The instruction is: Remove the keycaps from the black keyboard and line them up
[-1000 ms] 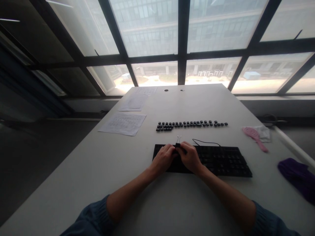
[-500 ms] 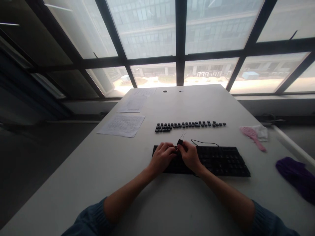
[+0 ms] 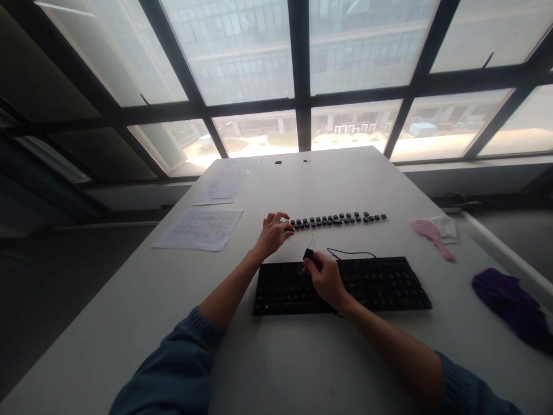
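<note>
My left hand (image 3: 272,235) reaches over the left end of the rows of loose black keycaps (image 3: 330,221). Its thumb and fingers curl round a small dark keycap (image 3: 288,230), and they hide the keycaps behind them. Above the black keyboard (image 3: 380,286), my right hand (image 3: 327,279) is closed on a keycap puller (image 3: 308,253) with a dark handle. The puller's two thin wire prongs point away from me, towards the keycaps. No key is visible between the prongs.
Written sheets of paper (image 3: 199,229) lie on the left of the white table (image 3: 207,323). At the right are a pink hairbrush (image 3: 432,233) on a white cloth and a purple cloth (image 3: 510,302). The keyboard's cable (image 3: 352,250) curves behind it. Large windows stand beyond.
My left hand has left the keyboard and moved up and away to the left end of the keycap rows. My right hand still holds the puller over the keyboard. The view has shifted slightly.
</note>
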`<state>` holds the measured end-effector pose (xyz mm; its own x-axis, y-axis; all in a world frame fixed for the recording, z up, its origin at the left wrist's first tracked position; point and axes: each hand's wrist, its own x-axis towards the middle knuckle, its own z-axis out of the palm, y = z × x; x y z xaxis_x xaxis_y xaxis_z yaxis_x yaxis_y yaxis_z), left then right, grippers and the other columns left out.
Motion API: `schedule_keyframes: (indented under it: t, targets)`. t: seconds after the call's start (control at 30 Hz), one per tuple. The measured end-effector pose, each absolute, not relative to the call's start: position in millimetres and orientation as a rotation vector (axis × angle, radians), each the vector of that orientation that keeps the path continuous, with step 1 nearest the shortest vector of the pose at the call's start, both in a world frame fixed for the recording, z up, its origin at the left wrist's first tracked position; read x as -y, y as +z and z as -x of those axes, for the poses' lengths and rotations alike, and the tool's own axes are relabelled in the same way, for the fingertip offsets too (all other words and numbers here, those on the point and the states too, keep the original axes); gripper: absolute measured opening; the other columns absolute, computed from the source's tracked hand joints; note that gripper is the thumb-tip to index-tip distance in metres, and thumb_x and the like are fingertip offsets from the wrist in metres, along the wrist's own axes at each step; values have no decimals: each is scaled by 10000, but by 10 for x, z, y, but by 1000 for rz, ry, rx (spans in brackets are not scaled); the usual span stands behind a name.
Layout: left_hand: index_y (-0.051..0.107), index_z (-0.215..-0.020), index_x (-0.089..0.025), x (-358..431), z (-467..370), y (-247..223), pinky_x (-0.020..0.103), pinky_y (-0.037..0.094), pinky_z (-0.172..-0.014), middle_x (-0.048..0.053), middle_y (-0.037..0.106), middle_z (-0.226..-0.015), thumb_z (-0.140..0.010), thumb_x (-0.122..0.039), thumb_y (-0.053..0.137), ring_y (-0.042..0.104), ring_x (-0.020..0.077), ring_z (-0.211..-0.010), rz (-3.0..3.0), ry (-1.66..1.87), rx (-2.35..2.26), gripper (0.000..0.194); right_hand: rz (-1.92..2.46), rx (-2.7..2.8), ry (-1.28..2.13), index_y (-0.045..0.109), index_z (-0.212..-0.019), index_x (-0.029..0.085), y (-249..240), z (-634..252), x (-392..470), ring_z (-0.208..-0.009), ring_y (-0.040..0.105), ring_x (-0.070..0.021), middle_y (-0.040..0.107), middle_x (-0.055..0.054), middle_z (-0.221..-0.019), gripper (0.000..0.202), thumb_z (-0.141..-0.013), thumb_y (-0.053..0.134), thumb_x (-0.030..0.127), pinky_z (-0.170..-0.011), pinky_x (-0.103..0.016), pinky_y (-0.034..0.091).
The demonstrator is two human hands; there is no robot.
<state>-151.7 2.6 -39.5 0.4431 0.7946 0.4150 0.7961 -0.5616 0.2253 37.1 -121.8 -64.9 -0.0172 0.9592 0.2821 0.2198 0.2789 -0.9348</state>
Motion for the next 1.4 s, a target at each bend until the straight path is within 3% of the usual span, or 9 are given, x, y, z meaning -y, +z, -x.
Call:
schedule_keyframes:
  t: [0.6,0.83,1.13,1.4]
  targets:
    - [752,-899,-259,-150,1542,-612,464,371,-937,60,552,-1272,-825,-320,729,412,302,-1158,2643,-698,1451,98,1163,1447,944,621,-780,187,-662,-368,1213,-652,616,-181,661,-28,-697,191,-926,567,299,-632,-280,457]
    - [752,-899,-247,-118,1570,-518,444,386,-952,63,586,-1222,-818,-339,736,440,279,-1099,2603,-870,1461,123,1118,1370,940,623,-763,184,-609,-379,1202,-648,595,-173,635,-21,-688,181,-901,590,296,-622,-273,454]
    - [701,-963,-210,694,1401,-211,387,438,-935,53,637,-1018,-931,-217,565,542,211,-993,2747,-1139,1467,140,1083,1296,987,653,-762,172,-566,-451,1147,-611,484,-146,571,-4,-675,142,-859,615,268,-574,-262,385]
    - [670,-990,-214,1310,1366,-443,362,469,-903,48,651,-978,-920,-127,516,574,202,-963,2936,-1127,1628,190,1067,1655,804,633,-678,177,-528,-518,1273,-659,507,-157,549,-1,-659,210,-882,593,204,-625,-276,371]
